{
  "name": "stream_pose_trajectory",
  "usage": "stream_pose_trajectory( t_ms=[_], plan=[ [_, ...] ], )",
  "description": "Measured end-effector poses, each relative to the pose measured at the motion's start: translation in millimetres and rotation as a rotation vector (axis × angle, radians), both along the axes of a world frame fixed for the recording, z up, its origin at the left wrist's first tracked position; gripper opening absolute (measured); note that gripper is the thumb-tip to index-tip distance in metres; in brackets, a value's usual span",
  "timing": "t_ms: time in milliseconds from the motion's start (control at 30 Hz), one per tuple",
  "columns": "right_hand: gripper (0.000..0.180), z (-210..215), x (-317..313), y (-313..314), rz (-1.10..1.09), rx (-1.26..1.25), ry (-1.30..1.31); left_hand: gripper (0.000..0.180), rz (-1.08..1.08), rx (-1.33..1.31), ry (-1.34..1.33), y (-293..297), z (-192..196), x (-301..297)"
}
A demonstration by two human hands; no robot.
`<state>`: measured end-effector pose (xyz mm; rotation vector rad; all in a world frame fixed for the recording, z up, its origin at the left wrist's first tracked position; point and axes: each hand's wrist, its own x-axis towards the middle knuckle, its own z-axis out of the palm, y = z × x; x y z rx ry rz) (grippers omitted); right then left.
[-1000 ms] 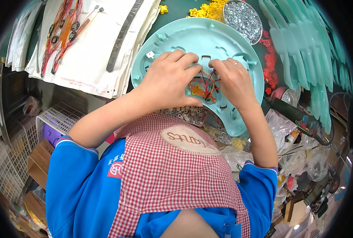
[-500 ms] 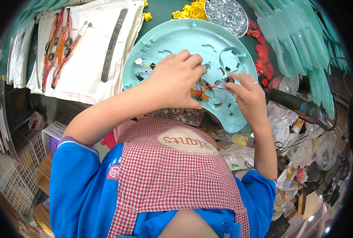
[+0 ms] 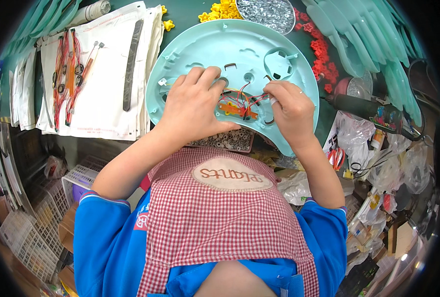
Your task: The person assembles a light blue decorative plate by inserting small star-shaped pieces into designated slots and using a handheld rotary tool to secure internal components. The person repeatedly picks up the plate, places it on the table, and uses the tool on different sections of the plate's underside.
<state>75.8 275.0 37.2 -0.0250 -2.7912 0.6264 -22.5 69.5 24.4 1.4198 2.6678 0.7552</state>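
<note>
A pale teal, kidney-shaped plastic panel (image 3: pixel 239 47) lies in front of me on the green table. An orange circuit board (image 3: pixel 235 110) with red wires (image 3: pixel 243 95) sits in its lower middle. My left hand (image 3: pixel 192 106) rests flat on the panel beside the board, its fingers pressing down along the board's left edge. My right hand (image 3: pixel 289 111) is curled, pinching the red wires at the board's right end. Part of the board is hidden under my fingers.
White paper sheets (image 3: pixel 106 64) with a black strip (image 3: pixel 132 64) and bundled red-wire parts (image 3: pixel 66 74) lie left. Yellow pieces (image 3: pixel 220 11), a dish of silver bits (image 3: pixel 272 12), red pieces (image 3: pixel 324 54), stacked teal panels (image 3: pixel 373 44) and a dark power tool (image 3: pixel 363 106) lie behind and right. A tray of small washers (image 3: pixel 227 140) sits under the panel's near edge.
The view has tilted so the panel sits lower and nearer. My right hand moved right, drawing the red wires out from the board; my left hand stayed pressed on the panel.
</note>
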Motion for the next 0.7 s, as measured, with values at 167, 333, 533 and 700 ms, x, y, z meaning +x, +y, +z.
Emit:
stream_pose_trajectory(
  t_ms=[167, 333, 533, 700],
  plan=[
    [0.022, 4, 0, 1, 0.082, 0.282, 0.024, 0.069, 0.008, 0.009, -0.003, -2, -3, 1],
    [0.022, -1, -1, 4, 0.075, 0.201, 0.037, 0.069, 0.0, 0.022, -0.006, -1, -3, 0],
    [0.023, 4, -8, 4, 0.1, 0.222, -0.072, 0.074, -0.001, -0.037, -0.074, -6, 2, 1],
    [0.017, 2, -1, 4, 0.154, 0.247, 0.0, 0.076, -0.014, -0.024, -0.117, -5, 1, 2]
  ],
)
